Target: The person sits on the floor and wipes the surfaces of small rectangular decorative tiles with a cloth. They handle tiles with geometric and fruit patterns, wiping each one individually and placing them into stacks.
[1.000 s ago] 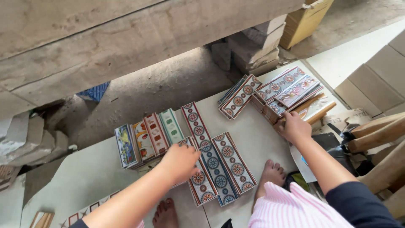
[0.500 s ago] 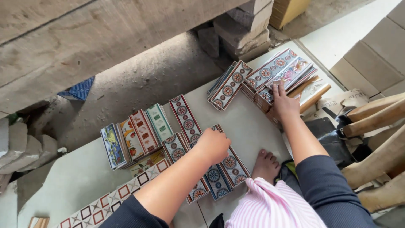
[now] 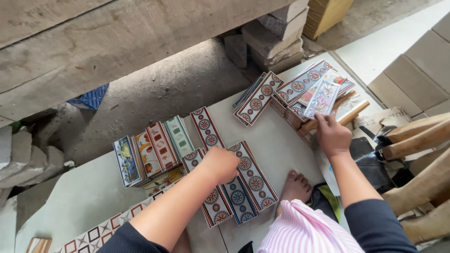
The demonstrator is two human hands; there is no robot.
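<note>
hands (image 3: pixel 221 164) on patterned tiles (image 3: pixel 253 174)

Dusty concrete floor (image 3: pixel 178 89), stacked stone blocks (image 3: pixel 272 37), daylight.

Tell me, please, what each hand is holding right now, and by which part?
The right hand lifts a pale floral tile by its near short end. The left hand lies flat on the patterned tiles, gripping nothing visible.
</note>
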